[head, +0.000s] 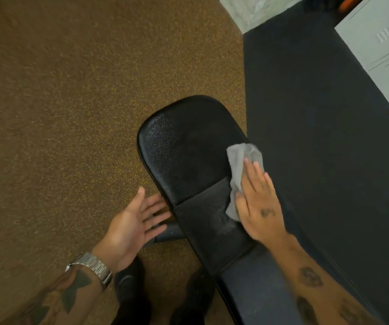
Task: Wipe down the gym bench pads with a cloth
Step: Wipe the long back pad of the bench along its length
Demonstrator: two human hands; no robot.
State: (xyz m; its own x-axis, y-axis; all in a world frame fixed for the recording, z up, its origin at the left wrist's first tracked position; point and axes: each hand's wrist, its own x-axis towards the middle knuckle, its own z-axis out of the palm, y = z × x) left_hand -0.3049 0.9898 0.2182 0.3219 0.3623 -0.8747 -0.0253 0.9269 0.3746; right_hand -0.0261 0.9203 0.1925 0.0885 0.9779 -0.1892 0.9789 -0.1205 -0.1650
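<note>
Your right hand (256, 202) lies flat, fingers straight, pressing the grey cloth (242, 158) onto the bench pad (184, 148) at its right edge, beside the dark mat (317, 137). Your left hand (135, 221) is released, palm up, just beside the pad's left edge, above the brown floor (60, 113). The pad's long axis runs away from you, its rounded end pointing up and left.

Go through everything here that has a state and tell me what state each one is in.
Bench pad: flat, with a smeared patch just below its seam.
Cloth: crumpled, pressed onto the pad near its right edge.
Right hand: fingers straight, pressing the cloth.
Left hand: open, palm up, holding nothing, beside the pad.
Wristwatch: fastened on the left wrist.
</note>
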